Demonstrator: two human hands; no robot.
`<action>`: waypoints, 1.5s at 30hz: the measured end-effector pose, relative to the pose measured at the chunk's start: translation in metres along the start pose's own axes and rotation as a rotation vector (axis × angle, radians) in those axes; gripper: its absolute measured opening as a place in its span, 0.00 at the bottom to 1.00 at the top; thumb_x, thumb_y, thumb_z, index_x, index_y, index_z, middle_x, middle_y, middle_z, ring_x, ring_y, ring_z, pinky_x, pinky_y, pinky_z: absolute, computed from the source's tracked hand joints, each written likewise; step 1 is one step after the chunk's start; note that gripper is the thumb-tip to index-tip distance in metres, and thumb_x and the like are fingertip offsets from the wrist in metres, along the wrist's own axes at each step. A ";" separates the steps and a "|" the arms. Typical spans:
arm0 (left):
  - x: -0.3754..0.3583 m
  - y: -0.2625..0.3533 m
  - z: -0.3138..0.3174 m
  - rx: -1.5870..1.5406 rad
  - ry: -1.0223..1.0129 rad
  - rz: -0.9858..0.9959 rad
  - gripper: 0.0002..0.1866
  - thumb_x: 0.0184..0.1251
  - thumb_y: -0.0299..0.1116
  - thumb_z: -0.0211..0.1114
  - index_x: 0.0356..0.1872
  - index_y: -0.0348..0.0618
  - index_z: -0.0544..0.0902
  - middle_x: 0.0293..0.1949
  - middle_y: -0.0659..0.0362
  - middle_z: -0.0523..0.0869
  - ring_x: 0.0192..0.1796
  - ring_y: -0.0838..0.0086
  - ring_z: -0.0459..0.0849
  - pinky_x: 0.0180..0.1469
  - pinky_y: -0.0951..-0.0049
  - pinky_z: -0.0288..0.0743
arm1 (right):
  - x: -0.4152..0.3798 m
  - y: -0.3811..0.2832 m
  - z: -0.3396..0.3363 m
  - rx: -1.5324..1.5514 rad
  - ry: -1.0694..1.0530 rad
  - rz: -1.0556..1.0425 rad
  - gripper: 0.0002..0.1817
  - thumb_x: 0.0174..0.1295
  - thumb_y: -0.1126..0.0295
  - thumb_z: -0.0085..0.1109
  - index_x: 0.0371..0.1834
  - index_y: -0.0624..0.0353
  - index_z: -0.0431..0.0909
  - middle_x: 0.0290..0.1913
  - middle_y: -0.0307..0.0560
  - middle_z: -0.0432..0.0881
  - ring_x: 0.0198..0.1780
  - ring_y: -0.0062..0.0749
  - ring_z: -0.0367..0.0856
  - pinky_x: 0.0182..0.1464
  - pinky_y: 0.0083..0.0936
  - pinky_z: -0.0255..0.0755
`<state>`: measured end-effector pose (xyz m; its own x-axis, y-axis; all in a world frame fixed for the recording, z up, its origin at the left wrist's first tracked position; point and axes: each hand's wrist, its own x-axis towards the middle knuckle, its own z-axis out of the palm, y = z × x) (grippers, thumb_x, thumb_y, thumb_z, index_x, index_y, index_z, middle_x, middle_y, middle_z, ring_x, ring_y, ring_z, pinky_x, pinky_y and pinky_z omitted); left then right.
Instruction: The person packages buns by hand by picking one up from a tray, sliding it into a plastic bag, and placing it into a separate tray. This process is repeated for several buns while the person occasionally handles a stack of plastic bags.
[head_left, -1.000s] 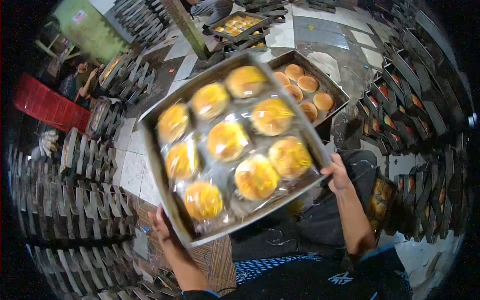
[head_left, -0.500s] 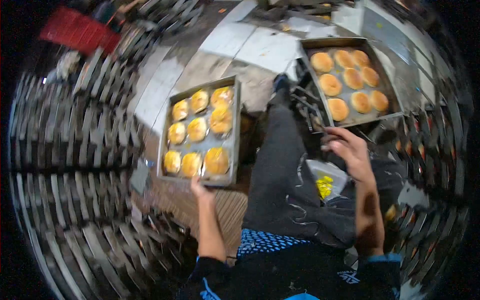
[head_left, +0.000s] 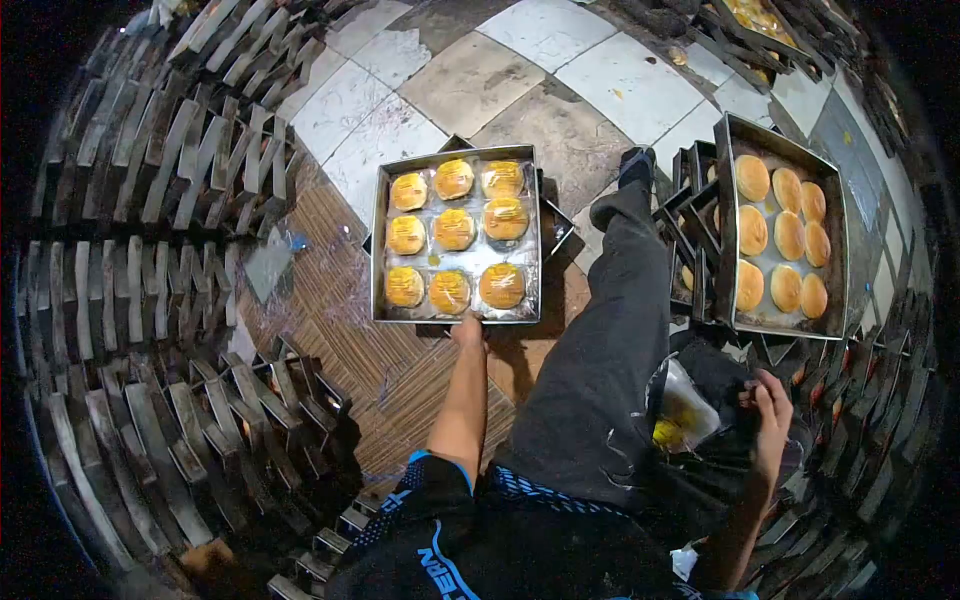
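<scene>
My left hand grips the near edge of a square metal baking tray, its thumb showing at the rim. Rows of buns topped with yellow streaks sit in this tray, which rests over another tray set at an angle. My right hand is raised beside my right thigh with its fingers curled together around something small and dark that I cannot make out. Near it, by my thigh, is a translucent container with yellow stuff inside. Plain golden buns fill a second tray on the right.
Stacks of dark metal trays line my left side, and more stacks stand at the right. The right-hand tray sits on piled trays. Ahead lies a worn tiled floor, with a striped brown board or mat at left.
The view has shifted. The left tray, tilted before, now lies squarer and flatter with my left hand still at its near edge. My right hand has drawn back from the right tray toward my thigh.
</scene>
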<state>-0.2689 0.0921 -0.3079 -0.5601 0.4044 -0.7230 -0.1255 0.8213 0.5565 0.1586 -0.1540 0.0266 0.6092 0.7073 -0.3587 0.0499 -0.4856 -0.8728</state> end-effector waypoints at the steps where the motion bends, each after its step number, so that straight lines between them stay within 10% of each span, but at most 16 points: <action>1: 0.026 -0.021 0.002 -0.005 0.001 -0.007 0.17 0.51 0.34 0.68 0.34 0.26 0.80 0.33 0.50 0.83 0.29 0.64 0.81 0.28 0.55 0.75 | 0.004 0.005 0.006 -0.077 -0.026 -0.012 0.20 0.71 0.64 0.55 0.56 0.70 0.77 0.44 0.49 0.85 0.44 0.30 0.82 0.51 0.26 0.73; 3: 0.070 -0.051 -0.001 0.322 -0.062 0.233 0.20 0.54 0.38 0.70 0.35 0.25 0.81 0.34 0.49 0.84 0.27 0.63 0.81 0.26 0.53 0.75 | 0.008 0.015 0.024 -0.445 -0.057 -0.212 0.18 0.72 0.64 0.54 0.54 0.70 0.79 0.45 0.52 0.85 0.45 0.33 0.82 0.53 0.28 0.73; 7: -0.068 0.044 -0.003 0.378 0.159 0.351 0.34 0.54 0.40 0.70 0.59 0.25 0.74 0.53 0.41 0.84 0.55 0.47 0.82 0.59 0.60 0.74 | -0.001 0.028 0.046 -0.431 -0.250 -0.159 0.21 0.73 0.59 0.53 0.52 0.70 0.78 0.44 0.59 0.84 0.44 0.47 0.82 0.52 0.33 0.72; 9: -0.137 0.064 0.013 0.132 -0.011 0.887 0.33 0.57 0.36 0.69 0.63 0.31 0.71 0.57 0.43 0.80 0.57 0.49 0.80 0.59 0.58 0.73 | -0.004 0.042 0.050 -0.318 -0.257 -0.229 0.17 0.72 0.63 0.55 0.50 0.69 0.80 0.41 0.56 0.84 0.41 0.42 0.82 0.49 0.30 0.73; 11: -0.265 0.099 0.008 -0.124 -0.702 0.825 0.23 0.60 0.30 0.68 0.57 0.37 0.76 0.50 0.51 0.81 0.50 0.61 0.81 0.54 0.64 0.75 | -0.014 0.035 0.056 -0.368 -0.139 -0.263 0.14 0.68 0.67 0.59 0.48 0.67 0.82 0.39 0.55 0.84 0.40 0.37 0.83 0.45 0.26 0.74; 13: -0.335 0.111 0.011 0.135 -1.013 1.341 0.21 0.59 0.33 0.70 0.53 0.38 0.79 0.47 0.51 0.82 0.48 0.65 0.82 0.55 0.65 0.75 | -0.015 0.048 0.048 -0.303 -0.086 -0.293 0.12 0.60 0.73 0.66 0.46 0.65 0.83 0.37 0.51 0.84 0.37 0.31 0.83 0.42 0.24 0.75; 15: -0.381 0.090 0.028 0.251 -1.389 1.357 0.19 0.58 0.34 0.69 0.50 0.40 0.81 0.46 0.47 0.82 0.49 0.56 0.82 0.53 0.62 0.75 | -0.017 0.061 0.036 -0.284 -0.136 -0.349 0.12 0.58 0.75 0.67 0.44 0.65 0.84 0.37 0.50 0.84 0.36 0.30 0.82 0.40 0.23 0.75; 18: -0.379 0.015 0.057 0.608 -1.294 1.662 0.14 0.58 0.36 0.68 0.44 0.42 0.84 0.39 0.50 0.84 0.47 0.51 0.83 0.50 0.56 0.76 | -0.031 0.068 0.031 -0.293 -0.054 -0.327 0.11 0.56 0.75 0.68 0.43 0.65 0.84 0.34 0.50 0.84 0.34 0.28 0.83 0.39 0.22 0.75; 26: -0.393 0.018 0.048 0.680 -1.590 1.647 0.10 0.63 0.36 0.65 0.38 0.41 0.86 0.37 0.50 0.86 0.43 0.54 0.85 0.46 0.57 0.78 | -0.043 0.059 0.027 -0.220 0.065 -0.309 0.07 0.59 0.75 0.65 0.40 0.65 0.82 0.32 0.53 0.86 0.35 0.30 0.87 0.39 0.26 0.76; 32: -0.399 -0.002 0.054 0.862 -1.347 1.669 0.16 0.64 0.44 0.67 0.35 0.39 0.86 0.32 0.51 0.85 0.38 0.54 0.85 0.41 0.58 0.79 | -0.045 0.042 0.024 -0.213 0.036 -0.256 0.06 0.59 0.78 0.62 0.39 0.65 0.80 0.31 0.53 0.85 0.34 0.42 0.87 0.39 0.29 0.77; 34: -0.412 0.013 0.049 0.716 -1.351 1.542 0.16 0.64 0.44 0.68 0.38 0.39 0.86 0.32 0.51 0.85 0.36 0.56 0.85 0.41 0.61 0.79 | -0.042 0.039 0.018 -0.417 0.213 -0.625 0.05 0.60 0.79 0.60 0.38 0.65 0.79 0.34 0.53 0.85 0.36 0.44 0.85 0.41 0.30 0.76; 37: -0.403 0.033 0.058 0.785 -1.402 1.600 0.18 0.63 0.40 0.71 0.47 0.38 0.83 0.35 0.53 0.86 0.36 0.66 0.85 0.43 0.67 0.79 | -0.046 0.026 0.000 -0.251 0.676 -0.499 0.04 0.62 0.79 0.61 0.39 0.65 0.80 0.34 0.49 0.83 0.35 0.37 0.83 0.41 0.26 0.74; 41: -0.386 0.040 0.071 0.239 -1.451 0.553 0.10 0.67 0.34 0.69 0.42 0.38 0.85 0.38 0.60 0.87 0.36 0.80 0.82 0.38 0.76 0.78 | -0.034 0.004 -0.003 0.383 0.678 -0.351 0.03 0.68 0.76 0.59 0.40 0.63 0.82 0.32 0.38 0.82 0.28 0.16 0.73 0.32 0.16 0.68; 45: -0.363 0.070 0.088 -0.018 -1.104 0.652 0.08 0.67 0.32 0.69 0.37 0.37 0.84 0.33 0.61 0.85 0.31 0.81 0.81 0.30 0.79 0.75 | -0.018 -0.013 0.027 -0.004 0.504 -0.527 0.03 0.61 0.79 0.62 0.37 0.65 0.81 0.30 0.47 0.84 0.26 0.31 0.81 0.34 0.23 0.75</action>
<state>-0.0024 0.0384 -0.0428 0.4497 0.8529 -0.2652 -0.1017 0.3438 0.9335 0.1257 -0.1473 0.0354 0.7939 0.5253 0.3062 0.4398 -0.1483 -0.8858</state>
